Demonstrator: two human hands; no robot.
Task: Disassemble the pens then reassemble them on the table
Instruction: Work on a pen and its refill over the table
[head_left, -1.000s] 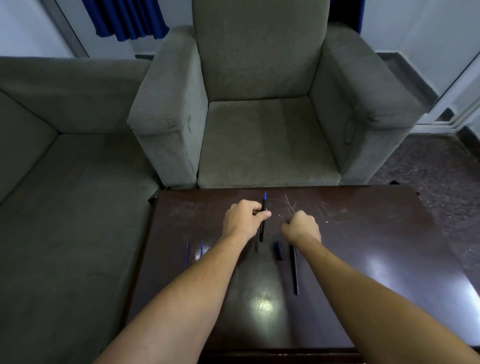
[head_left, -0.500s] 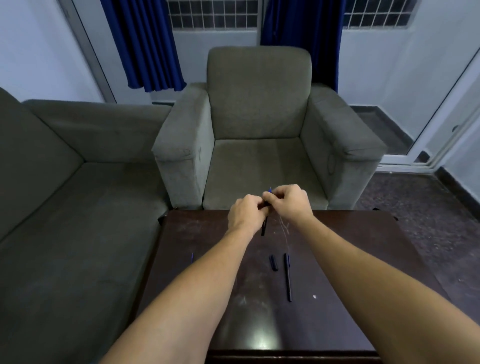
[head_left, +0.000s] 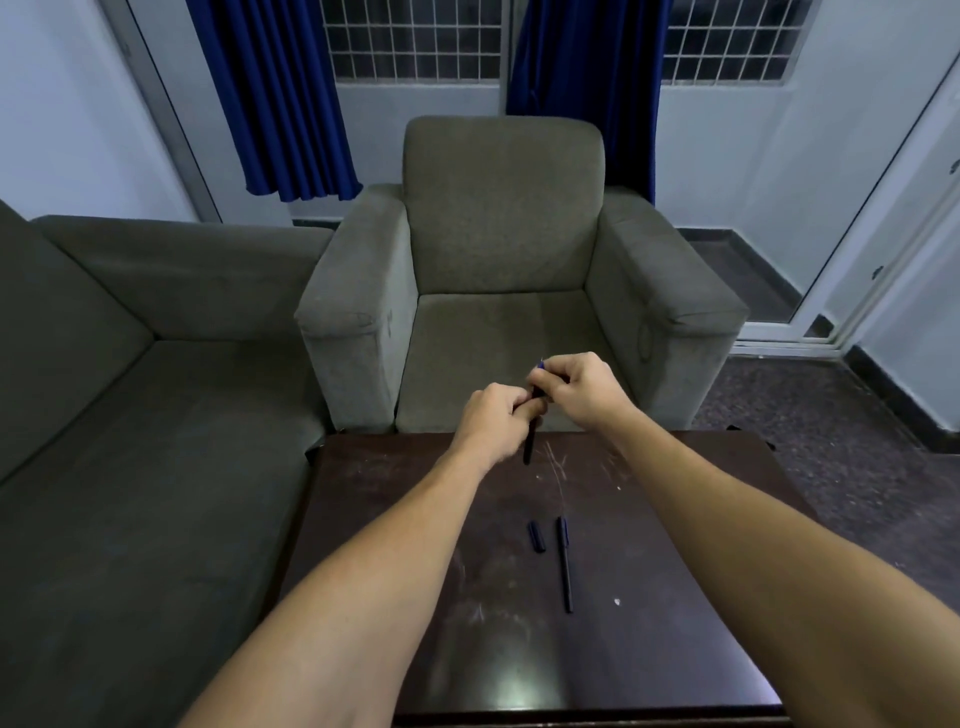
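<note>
Your left hand and right hand fingers clamp one pen; likely taking it apart, so pull straight next.

Dim indoor shot, cool bluish cast overall. Barred windows at the back give only weak grey light; walls read grey-blue. Soft white glare patch on the desk near its front edge, w/ scratches and smudges lit up around it. Sofa at left sinks into shadow, little detail. Shadows soft, no hard edges. Wide-angle bend: door frame at right and wall lines at left lean outward. Left grip slightly motion-smeared; centre otherwise fairly sharp, corners softer.
</note>
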